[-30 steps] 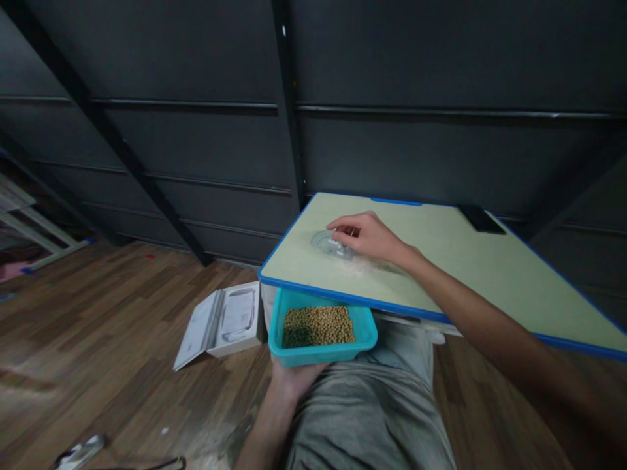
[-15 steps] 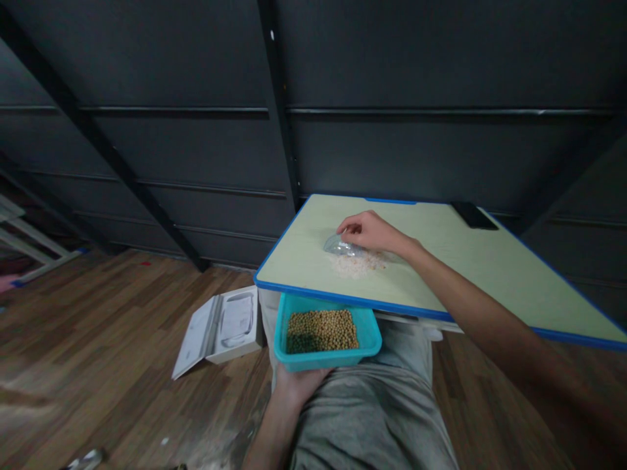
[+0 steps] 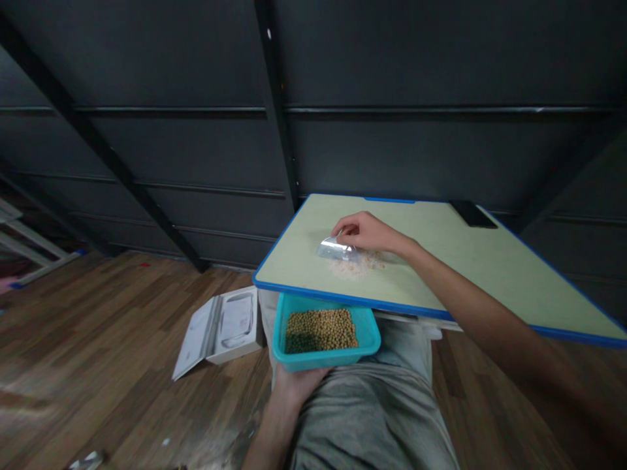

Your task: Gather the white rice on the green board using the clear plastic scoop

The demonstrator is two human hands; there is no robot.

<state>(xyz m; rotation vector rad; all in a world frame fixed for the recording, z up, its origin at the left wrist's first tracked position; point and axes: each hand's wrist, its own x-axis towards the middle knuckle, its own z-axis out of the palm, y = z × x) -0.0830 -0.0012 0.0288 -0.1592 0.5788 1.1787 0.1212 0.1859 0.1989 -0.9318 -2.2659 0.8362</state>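
Left hand (image 3: 300, 385), palm up at six o'clock, holds a turquoise tub (image 3: 321, 361) from beneath, its fingers mostly hidden. Tan beans (image 3: 326, 328) cover the tub's floor, darker toward seven o'clock. From the tub, an open white box (image 3: 238, 320) sits on the floor at nine o'clock. Beyond the tub spreads a pale table (image 3: 441, 261) with blue edging; on it, toward one o'clock, lie scattered whitish grains (image 3: 349, 269) mixed with yellowish bits. Right hand (image 3: 366, 232), fingers pinched narrow, grips a clear plastic piece (image 3: 336, 249) at the grains' eleven o'clock side. Farther, toward two o'clock, lies a black phone (image 3: 473, 214).
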